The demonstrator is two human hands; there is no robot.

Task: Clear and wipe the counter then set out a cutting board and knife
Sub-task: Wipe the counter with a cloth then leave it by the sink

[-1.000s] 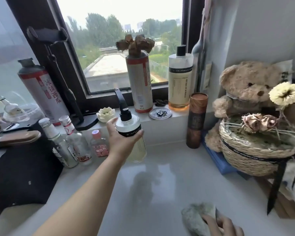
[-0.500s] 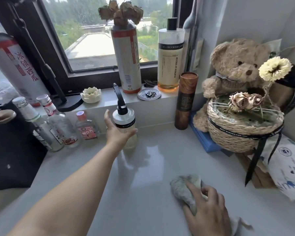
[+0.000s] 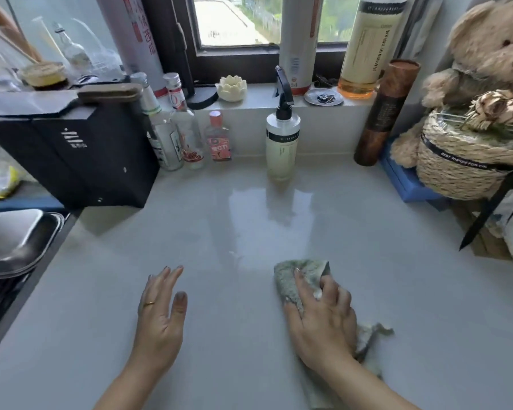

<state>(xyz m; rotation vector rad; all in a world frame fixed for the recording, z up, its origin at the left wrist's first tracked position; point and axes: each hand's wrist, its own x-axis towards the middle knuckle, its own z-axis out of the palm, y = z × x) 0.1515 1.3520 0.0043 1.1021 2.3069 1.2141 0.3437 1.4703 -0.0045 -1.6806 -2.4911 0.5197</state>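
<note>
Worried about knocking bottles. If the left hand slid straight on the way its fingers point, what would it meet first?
The left hand would cross bare counter, then probably reach the small bottles at the back.

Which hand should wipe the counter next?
The right hand, most likely. It grips the green cloth against the counter, ready to push. The left hand is open beside it, holding nothing, so it would first have to take the cloth.
</note>
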